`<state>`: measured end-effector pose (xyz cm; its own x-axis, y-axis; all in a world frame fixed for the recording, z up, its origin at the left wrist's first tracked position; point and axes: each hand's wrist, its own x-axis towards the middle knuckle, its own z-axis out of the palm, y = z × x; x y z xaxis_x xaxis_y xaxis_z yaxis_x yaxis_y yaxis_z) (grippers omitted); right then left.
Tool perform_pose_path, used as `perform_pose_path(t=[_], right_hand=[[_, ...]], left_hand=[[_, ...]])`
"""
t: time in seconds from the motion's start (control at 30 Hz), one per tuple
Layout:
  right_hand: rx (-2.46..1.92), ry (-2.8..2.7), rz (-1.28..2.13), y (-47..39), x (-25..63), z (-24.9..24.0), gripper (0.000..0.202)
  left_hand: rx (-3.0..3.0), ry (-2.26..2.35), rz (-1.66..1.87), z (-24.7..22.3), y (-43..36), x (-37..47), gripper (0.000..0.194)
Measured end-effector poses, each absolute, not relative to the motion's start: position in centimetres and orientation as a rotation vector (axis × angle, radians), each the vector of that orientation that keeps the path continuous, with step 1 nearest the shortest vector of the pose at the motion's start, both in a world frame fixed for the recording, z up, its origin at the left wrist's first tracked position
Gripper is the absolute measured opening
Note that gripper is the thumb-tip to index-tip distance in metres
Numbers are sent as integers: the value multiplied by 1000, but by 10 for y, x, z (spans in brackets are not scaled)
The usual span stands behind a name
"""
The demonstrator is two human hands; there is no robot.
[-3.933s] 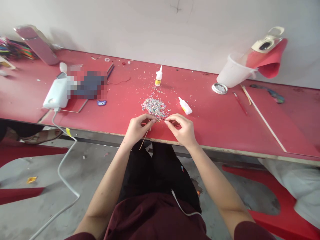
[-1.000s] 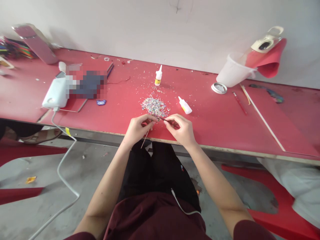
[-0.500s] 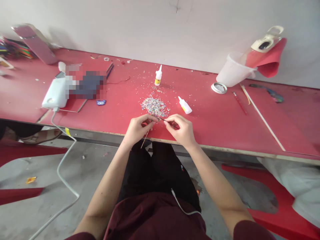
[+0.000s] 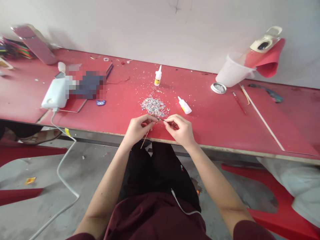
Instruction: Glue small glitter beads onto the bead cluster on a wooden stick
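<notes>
My left hand is pinched at the front edge of the red table. A thin tan stick slants down from its fingers past the edge. My right hand is closed on a slim dark tool, whose tip reaches the left fingertips. Something small sits where the two meet, too small to make out. Just beyond my fingers lies a heap of tiny multicoloured chips. One small glue bottle stands upright behind the heap; another glue bottle lies on its side to the right.
A white power bank with a cable hanging over the edge is on the left. At the right are a white bucket holding a tumbler, a round tin, a red pen and a red board.
Both hands hold nearly the same pose; my right fingers have shifted very slightly left. The things on the table stay where they were.
</notes>
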<state>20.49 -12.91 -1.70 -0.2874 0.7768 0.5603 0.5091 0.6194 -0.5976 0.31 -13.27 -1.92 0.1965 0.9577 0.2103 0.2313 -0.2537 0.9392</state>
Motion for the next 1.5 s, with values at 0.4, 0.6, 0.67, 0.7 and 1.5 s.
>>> perform_pose_path(t=[0.4,0.6,0.67,0.7,1.5], right_hand=[[-1017,-1959,373,-130,205,-18,8],[-1018,-1948,369,-130,205,-18,7],[-1016,-1957,366,-130,205,-18,7],[-1016,-1962,364,-130,205,-18,8],[-991,-1965,345,-130,206,-18,6]], left_hand=[[1661,1135,1113,-19,-132,3,13],[1673,1134,1116,-20,-132,3,13],[1679,1136,1112,-20,-132,3,13],[1680,1136,1111,-20,-132,3,13],[1638,1125,1110,-20,-132,2,12]])
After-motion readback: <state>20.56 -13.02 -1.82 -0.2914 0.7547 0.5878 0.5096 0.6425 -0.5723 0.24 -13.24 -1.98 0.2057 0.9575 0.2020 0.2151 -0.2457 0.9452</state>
